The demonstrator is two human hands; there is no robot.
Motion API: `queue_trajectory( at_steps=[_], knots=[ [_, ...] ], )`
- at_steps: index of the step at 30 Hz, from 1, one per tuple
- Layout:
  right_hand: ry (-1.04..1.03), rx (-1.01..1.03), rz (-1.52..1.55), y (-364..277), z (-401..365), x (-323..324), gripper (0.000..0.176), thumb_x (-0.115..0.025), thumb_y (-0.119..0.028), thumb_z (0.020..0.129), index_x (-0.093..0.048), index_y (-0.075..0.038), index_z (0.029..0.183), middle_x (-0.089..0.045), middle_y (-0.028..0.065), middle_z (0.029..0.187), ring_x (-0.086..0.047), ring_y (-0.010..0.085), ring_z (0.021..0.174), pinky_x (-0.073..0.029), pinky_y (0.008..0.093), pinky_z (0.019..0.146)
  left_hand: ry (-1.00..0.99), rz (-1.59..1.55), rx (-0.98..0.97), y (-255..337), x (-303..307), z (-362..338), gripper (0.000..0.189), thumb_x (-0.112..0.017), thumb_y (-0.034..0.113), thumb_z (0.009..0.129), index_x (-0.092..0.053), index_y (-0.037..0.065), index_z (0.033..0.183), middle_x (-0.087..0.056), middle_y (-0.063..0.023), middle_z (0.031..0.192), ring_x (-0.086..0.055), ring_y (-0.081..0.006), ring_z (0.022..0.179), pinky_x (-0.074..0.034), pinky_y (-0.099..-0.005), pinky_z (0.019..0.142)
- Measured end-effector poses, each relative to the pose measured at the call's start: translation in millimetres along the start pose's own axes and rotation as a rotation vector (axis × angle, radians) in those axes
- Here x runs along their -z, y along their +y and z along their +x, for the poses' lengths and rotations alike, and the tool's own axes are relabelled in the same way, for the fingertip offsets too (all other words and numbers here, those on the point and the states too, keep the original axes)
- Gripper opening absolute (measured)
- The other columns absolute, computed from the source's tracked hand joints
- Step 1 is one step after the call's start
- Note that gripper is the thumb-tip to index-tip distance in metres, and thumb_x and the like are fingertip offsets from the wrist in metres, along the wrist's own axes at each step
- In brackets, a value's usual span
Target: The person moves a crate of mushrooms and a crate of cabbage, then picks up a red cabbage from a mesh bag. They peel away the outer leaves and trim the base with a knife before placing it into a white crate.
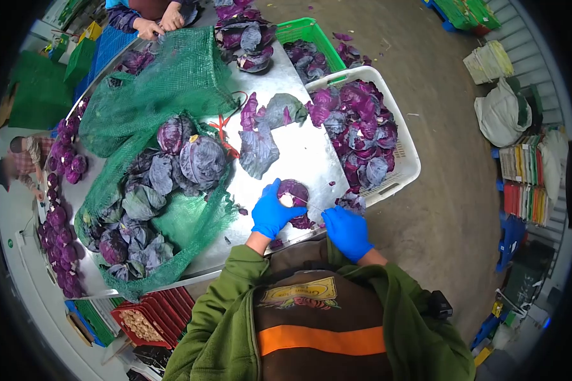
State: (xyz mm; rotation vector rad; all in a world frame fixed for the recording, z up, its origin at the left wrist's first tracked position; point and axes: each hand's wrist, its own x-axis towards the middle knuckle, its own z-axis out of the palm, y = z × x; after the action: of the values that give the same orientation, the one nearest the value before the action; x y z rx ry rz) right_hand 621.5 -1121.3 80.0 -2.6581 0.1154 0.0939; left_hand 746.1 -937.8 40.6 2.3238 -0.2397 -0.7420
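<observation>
Counter (311, 149): green mesh bag (190, 70) at its left holds untrimmed red cabbages (203, 159); white crate (413, 166) at its right, leaf-filled; trimmed heads (56, 217) line its left edge. Near edge: your left hand (271, 214) grasps a mostly stripped cabbage (292, 190), right fingers (332, 218) clench a thin knife (314, 206).

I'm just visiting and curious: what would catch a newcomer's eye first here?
Probably the bright blue gloves at the near edge of the table, left hand on a purple cabbage, right hand close beside it. Next, the green net sprawled over the table's left side, then the white crate of purple leaves at its right.
</observation>
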Motion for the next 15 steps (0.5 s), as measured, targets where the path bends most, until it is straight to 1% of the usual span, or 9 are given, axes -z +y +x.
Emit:
queue_trajectory(
  at_steps=[3, 5, 6, 8, 9, 11, 12, 14, 15],
  knots=[
    [0.093, -0.001, -0.031, 4.8, 1.3, -8.7, 0.013, -0.054, -0.022, 0.094, -0.058, -0.012, 0.086, -0.058, 0.0103, 0.076, -0.061, 0.031, 0.067, -0.049, 0.0433, 0.06, -0.024, 0.029, 0.02, 5.2, 2.2, 1.4, 0.11, -0.088, 0.053, 0.055, -0.044, 0.002, 0.141, -0.054, -0.0206, 0.131, -0.058, -0.0356, 0.116, -0.049, -0.0422, 0.096],
    [0.165, -0.113, -0.087, 30.7, 2.4, -25.8, 0.016, -0.053, -0.024, 0.096, -0.06, -0.012, 0.09, -0.062, 0.0107, 0.083, -0.063, 0.0315, 0.074, -0.05, 0.0436, 0.062, 0.003, 0.011, -0.002, -1.4, -1.4, -0.7, 0.11, -0.088, 0.053, 0.055, -0.044, 0.002, 0.141, -0.054, -0.0205, 0.131, -0.058, -0.0356, 0.117, -0.049, -0.0423, 0.096],
    [0.166, -0.112, -0.087, 45.1, 3.3, -27.7, 0.016, -0.053, -0.024, 0.096, -0.06, -0.012, 0.09, -0.062, 0.0107, 0.083, -0.063, 0.0315, 0.074, -0.05, 0.0436, 0.062, 0.029, -0.007, -0.019, -4.2, -3.0, -1.9, 0.11, -0.088, 0.053, 0.055, -0.044, 0.002, 0.141, -0.054, -0.0205, 0.131, -0.058, -0.0355, 0.117, -0.049, -0.0423, 0.096],
    [0.143, -0.459, 0.007, 69.1, 11.8, -28.9, 0.02, -0.052, -0.027, 0.097, -0.061, -0.01, 0.093, -0.065, 0.0125, 0.093, -0.064, 0.0326, 0.083, -0.051, 0.0441, 0.067, 0.033, -0.016, -0.023, -5.8, -1.1, -2.3, 0.11, -0.089, 0.053, 0.055, -0.044, 0.001, 0.141, -0.053, -0.0206, 0.132, -0.057, -0.0354, 0.118, -0.048, -0.0422, 0.097],
    [0.015, -0.519, 0.142, 56.4, 20.8, -11.9, 0.028, -0.058, -0.033, 0.096, -0.063, -0.007, 0.105, -0.067, 0.0136, 0.106, -0.066, 0.0316, 0.093, -0.052, 0.043, 0.074, 0.03, -0.026, -0.026, -6.4, -1.1, -4.3, 0.11, -0.089, 0.053, 0.055, -0.043, 0.001, 0.141, -0.053, -0.0207, 0.133, -0.057, -0.0352, 0.119, -0.048, -0.0421, 0.098],
    [0.088, -0.495, 0.804, 42.5, 34.8, -39.8, 0.047, -0.068, -0.042, 0.09, -0.062, -0.004, 0.117, -0.067, 0.0138, 0.11, -0.066, 0.0296, 0.097, -0.052, 0.0424, 0.081, 0.023, -0.045, -0.041, -10.2, -2.6, -5.6, 0.111, -0.089, 0.053, 0.055, -0.043, 0.001, 0.141, -0.052, -0.0206, 0.134, -0.056, -0.0352, 0.12, -0.048, -0.042, 0.099],
    [-0.017, -0.556, 0.695, 23.4, 46.8, -37.8, 0.065, -0.075, -0.047, 0.083, -0.058, -0.001, 0.126, -0.065, 0.0146, 0.116, -0.065, 0.0247, 0.102, -0.051, 0.0384, 0.085, 0.025, -0.067, -0.052, -13.6, -3.3, -3.7, 0.111, -0.089, 0.052, 0.055, -0.042, 0.0, 0.142, -0.051, -0.0206, 0.136, -0.055, -0.0352, 0.121, -0.047, -0.0419, 0.1],
    [0.204, -0.2, 0.493, 25.6, 59.3, -97.1, 0.066, -0.074, -0.049, 0.083, -0.059, 0.001, 0.124, -0.067, 0.0118, 0.102, -0.066, 0.0177, 0.084, -0.053, 0.0316, 0.071, 0.015, -0.106, -0.059, -22.7, -2.8, -7.4, 0.112, -0.09, 0.05, 0.055, -0.041, 0.0, 0.142, -0.05, -0.0215, 0.136, -0.054, -0.0351, 0.123, -0.045, -0.0411, 0.102],
    [-0.066, -0.432, 0.809, 25.6, 70.2, -84.6, 0.065, -0.073, -0.05, 0.084, -0.059, 0.0, 0.123, -0.065, 0.0087, 0.093, -0.063, 0.0143, 0.074, -0.051, 0.0281, 0.063, 0.01, -0.215, -0.075, -27.9, 0.7, -13.3, 0.114, -0.091, 0.049, 0.055, -0.04, -0.001, 0.143, -0.049, -0.0219, 0.137, -0.053, -0.0344, 0.124, -0.044, -0.0407, 0.103]
  ],
)
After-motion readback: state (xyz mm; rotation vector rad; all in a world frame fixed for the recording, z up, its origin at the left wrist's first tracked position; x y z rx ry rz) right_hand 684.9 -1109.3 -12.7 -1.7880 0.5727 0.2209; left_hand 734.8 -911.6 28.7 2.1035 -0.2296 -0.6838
